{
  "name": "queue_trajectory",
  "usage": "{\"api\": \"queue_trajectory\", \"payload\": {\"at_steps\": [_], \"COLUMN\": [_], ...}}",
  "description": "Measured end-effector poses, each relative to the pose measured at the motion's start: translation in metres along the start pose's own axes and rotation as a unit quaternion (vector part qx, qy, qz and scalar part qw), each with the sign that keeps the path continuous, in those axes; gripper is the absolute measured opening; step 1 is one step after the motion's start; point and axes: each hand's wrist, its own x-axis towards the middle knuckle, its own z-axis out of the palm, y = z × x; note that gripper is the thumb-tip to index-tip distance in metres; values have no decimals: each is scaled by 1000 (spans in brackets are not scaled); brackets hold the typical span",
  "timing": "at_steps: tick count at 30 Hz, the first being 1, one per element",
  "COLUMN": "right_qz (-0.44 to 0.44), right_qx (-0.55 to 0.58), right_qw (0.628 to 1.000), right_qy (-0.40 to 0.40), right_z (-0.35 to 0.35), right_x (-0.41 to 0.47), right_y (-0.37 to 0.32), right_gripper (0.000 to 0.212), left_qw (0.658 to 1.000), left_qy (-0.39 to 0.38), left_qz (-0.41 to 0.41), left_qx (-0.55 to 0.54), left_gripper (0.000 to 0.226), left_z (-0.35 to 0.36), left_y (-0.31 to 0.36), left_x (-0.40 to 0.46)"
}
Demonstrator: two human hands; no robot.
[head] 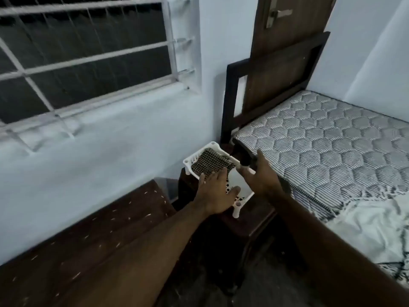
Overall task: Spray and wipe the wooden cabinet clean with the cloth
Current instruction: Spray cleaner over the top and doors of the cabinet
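A white plastic rack [238, 203] is seen in the centre of the frame, standing on a dark wooden cabinet [254, 220] beside the bed [332, 138]. A checked cloth [211, 163] is laid in the rack's far half. The left hand [215, 193] is placed flat over the rack's near edge, fingers straight and spread, their tips at the cloth. The right hand [259, 173] is held at the rack's right rim, fingers loosely extended; whether the rim is gripped cannot be told. A dark wooden desk [88, 235] is seen at lower left, a barred window [88, 52] at upper left, and a brown door [287, 41] at upper right.
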Motion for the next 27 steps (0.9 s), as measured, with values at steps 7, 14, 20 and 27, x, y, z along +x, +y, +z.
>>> {"api": "queue_trajectory", "payload": {"at_steps": [7,14,20,27], "right_qz": [-58,-236,-311,-199], "right_qx": [18,7,58,32], "right_qw": [991,955,944,969], "right_qy": [120,182,97,-146], "right_z": [40,70,146,221], "right_x": [15,-4,-21,-21], "right_y": [17,-41,-97,-82], "right_gripper": [39,37,50,45], "left_qw": [993,926,877,856], "left_qy": [87,272,324,323], "left_qz": [83,89,-8,-71], "left_qx": [-22,-248,-356,-397], "left_gripper": [83,81,76,57], "left_z": [67,56,33,79], "left_y": [-38,-63,-121,-181], "left_x": [21,13,-34,-84]}}
